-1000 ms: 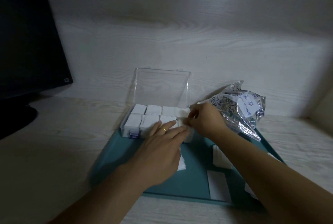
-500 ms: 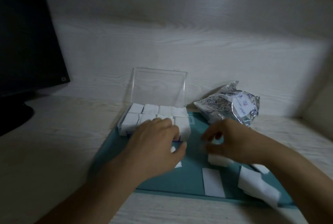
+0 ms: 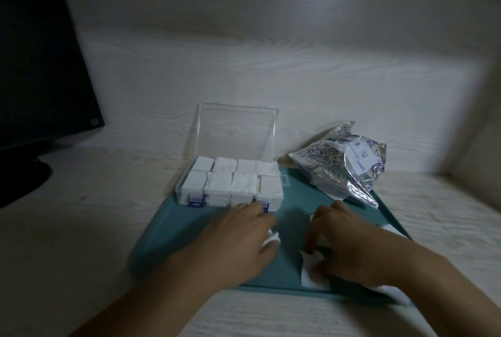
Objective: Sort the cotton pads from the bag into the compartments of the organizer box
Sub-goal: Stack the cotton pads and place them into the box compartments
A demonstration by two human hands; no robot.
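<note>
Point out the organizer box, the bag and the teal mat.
organizer box [image 3: 189, 191]: head view, on its clear front-left wall.
bag [image 3: 339, 174]: head view, on its crinkled foil middle.
teal mat [image 3: 292, 206]: head view, on bare surface between the hands.
</note>
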